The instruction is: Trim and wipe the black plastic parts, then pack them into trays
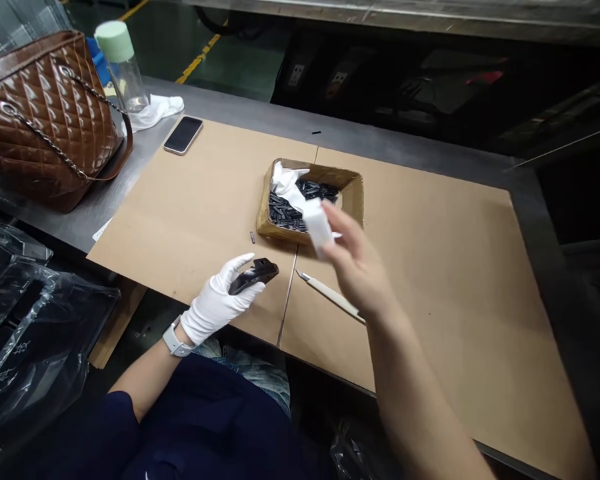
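Observation:
My left hand, in a white glove, is closed round a dark, glossy moulded part near the front edge of the cardboard. Bare and slightly blurred, my right hand pinches a small white block over the front right of a brown box. That box holds many small black pieces and a crumpled white cloth. Below my right hand lies a craft knife with a pale handle, its blade pointing left. One small black piece lies left of the box.
Cardboard sheets cover the metal table. A phone lies at their back left corner. Beyond it are a brown quilted bag, a bottle with a green lid and a white cloth. Plastic-wrapped goods stand at the left.

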### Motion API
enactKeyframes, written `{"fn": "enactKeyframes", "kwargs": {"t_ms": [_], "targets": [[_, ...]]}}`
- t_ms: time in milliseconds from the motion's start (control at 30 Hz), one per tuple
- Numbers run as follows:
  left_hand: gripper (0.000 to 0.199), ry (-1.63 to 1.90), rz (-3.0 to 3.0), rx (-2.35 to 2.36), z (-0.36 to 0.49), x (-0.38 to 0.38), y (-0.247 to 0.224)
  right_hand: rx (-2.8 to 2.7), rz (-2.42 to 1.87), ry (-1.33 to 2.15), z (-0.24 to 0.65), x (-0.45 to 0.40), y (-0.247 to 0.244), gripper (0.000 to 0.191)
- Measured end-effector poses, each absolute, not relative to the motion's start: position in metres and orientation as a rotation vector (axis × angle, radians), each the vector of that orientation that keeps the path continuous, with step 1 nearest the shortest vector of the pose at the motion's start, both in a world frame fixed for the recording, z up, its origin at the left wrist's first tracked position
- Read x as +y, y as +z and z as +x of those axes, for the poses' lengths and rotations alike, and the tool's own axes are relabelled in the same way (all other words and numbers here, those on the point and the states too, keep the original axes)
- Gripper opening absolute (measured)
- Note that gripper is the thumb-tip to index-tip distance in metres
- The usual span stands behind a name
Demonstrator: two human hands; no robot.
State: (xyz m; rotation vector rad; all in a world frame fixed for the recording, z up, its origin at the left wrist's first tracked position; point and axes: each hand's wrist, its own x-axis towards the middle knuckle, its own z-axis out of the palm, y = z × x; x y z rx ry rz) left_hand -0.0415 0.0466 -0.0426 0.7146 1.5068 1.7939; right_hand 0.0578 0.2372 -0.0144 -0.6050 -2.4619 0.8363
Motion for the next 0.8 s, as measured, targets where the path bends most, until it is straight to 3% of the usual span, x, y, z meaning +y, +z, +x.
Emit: {"fn": "enactKeyframes", "kwargs": {"t_ms": [100,167,333,433,600,700,800], "targets": [[0.035,1.705,0.762,1.498,-0.043,0.05,-0.038,-2.475,-0.466,1.108,0.078,0.203,-0.017,0.042],[0.032,1.677,0.814,1.533,-0.043,0.052,-0.036,-2.462,-0.51,1.078,0.081,0.199,-0.022,0.042],[0.035,1.641,0.866,1.638,-0.043,0.052,-0.039,-2.392,-0.995,0.422,0.057,0.253,-0.032,0.046],[0.04,1.593,0.831,1.726,-0.046,0.051,-0.039,-2.499,-1.067,0.272,0.022,0.295,-0.038,0.04],[0.037,1.529,0.874,1.936,-0.055,0.056,-0.036,-2.601,-1.017,0.453,-0.052,0.326,-0.06,0.044],[0.039,1.45,0.919,2.03,-0.057,0.059,-0.035,-2.439,-1.028,0.594,-0.076,0.331,-0.061,0.019],[0.039,1.414,0.944,2.047,-0.057,0.061,-0.036,-2.239,-0.977,0.627,-0.074,0.338,-0.045,0.013]]}}
